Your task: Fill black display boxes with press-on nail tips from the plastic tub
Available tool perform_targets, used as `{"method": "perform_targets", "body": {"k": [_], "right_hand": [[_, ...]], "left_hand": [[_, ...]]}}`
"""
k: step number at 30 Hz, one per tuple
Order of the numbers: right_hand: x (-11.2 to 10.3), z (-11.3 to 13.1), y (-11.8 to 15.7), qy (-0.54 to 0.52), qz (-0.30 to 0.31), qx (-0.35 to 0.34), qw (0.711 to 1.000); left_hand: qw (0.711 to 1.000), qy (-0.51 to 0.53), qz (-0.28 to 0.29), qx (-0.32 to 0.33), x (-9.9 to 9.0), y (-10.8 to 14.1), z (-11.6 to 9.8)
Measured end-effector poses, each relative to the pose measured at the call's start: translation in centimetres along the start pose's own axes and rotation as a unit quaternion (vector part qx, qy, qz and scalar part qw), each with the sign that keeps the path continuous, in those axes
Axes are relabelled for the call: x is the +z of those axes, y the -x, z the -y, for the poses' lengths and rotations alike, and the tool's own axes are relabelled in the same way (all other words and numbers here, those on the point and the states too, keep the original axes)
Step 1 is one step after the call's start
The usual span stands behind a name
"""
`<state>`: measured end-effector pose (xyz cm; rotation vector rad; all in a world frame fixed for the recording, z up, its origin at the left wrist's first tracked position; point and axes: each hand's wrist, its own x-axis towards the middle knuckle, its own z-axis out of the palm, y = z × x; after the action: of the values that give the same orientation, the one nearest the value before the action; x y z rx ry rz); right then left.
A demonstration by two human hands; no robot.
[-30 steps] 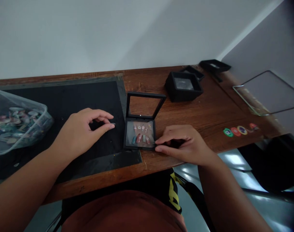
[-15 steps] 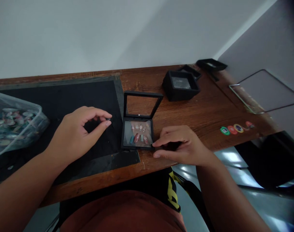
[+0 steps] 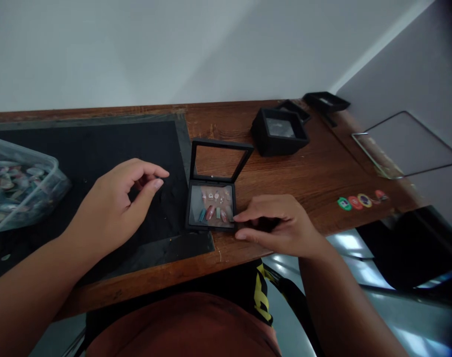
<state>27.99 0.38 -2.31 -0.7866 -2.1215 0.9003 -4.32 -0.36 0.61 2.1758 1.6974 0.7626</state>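
Note:
A black hinged case (image 3: 211,226) lies on the table with its windowed lid raised. Inside, several press-on nails (image 3: 210,212) in pink, teal and pale green form a row, below a row of small charm-like pieces (image 3: 216,196). My right hand (image 3: 280,223) is at the case's right front corner, index fingertip touching the edge and thumb apart below it. To the left of the case, above the black mat, my left hand (image 3: 117,206) is closed in a pinch. Whatever lies between its thumb and index finger is too small to make out.
A clear plastic tub (image 3: 56,166) of many small nail-like pieces stands on the black mat (image 3: 136,136) at left. Black boxes (image 3: 274,146) sit at the back right. Round coloured stickers (image 3: 355,202) and a thin wire frame (image 3: 404,111) are at the right.
My left hand has shifted slightly up and left, away from the case. The small dark bit at its fingertips no longer shows clearly. The right hand stays at the case's corner.

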Motion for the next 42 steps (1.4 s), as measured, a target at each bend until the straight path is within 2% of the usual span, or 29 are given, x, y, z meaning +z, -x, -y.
{"method": "perform_targets", "body": {"k": [4, 7, 10, 15, 22, 27, 30, 32, 34, 37, 42], "right_hand": [[0.3, 0.0, 0.1, 0.008, -0.039, 0.043, 0.998], [0.5, 0.0, 0.2, 0.018, -0.039, 0.057, 0.997], [0.6, 0.0, 0.3, 0.045, -0.038, 0.055, 0.997], [0.8, 0.0, 0.1, 0.053, -0.043, 0.048, 0.997], [0.2, -0.3, -0.1, 0.050, -0.041, 0.011, 0.998], [-0.3, -1.3, -0.4, 0.092, -0.116, 0.007, 0.989], [-0.5, -2.1, -1.3, 0.146, -0.155, -0.008, 0.977], [-0.3, -2.5, -2.2, 0.147, -0.147, -0.026, 0.978], [0.3, -2.6, -3.0, 0.083, -0.139, -0.014, 0.987], [2.0, -2.4, -4.1, 0.004, -0.175, 0.023, 0.984], [4.2, -1.9, -5.1, -0.035, -0.255, 0.057, 0.965]], "left_hand": [[1.000, 0.019, -0.007, -0.023, 0.1, 0.0, 0.0], [1.000, 0.002, 0.007, -0.001, 0.0, -0.1, -0.1], [0.999, -0.018, 0.029, 0.019, -0.1, -0.2, -0.1], [0.998, -0.023, 0.066, -0.007, 0.0, -0.3, 0.3], [0.988, -0.077, 0.125, 0.043, -0.5, -0.5, 0.2], [0.981, -0.110, 0.155, 0.039, -1.0, -0.3, 0.1], [0.978, -0.103, 0.164, 0.077, -0.8, 0.0, 0.2], [0.976, -0.085, 0.168, 0.111, -0.5, 0.4, 0.2], [0.973, -0.069, 0.159, 0.150, 0.2, 0.7, 0.2], [0.971, -0.068, 0.105, 0.206, 1.4, 0.9, 0.5], [0.971, -0.077, 0.028, 0.225, 3.2, 1.0, 1.4]]}}
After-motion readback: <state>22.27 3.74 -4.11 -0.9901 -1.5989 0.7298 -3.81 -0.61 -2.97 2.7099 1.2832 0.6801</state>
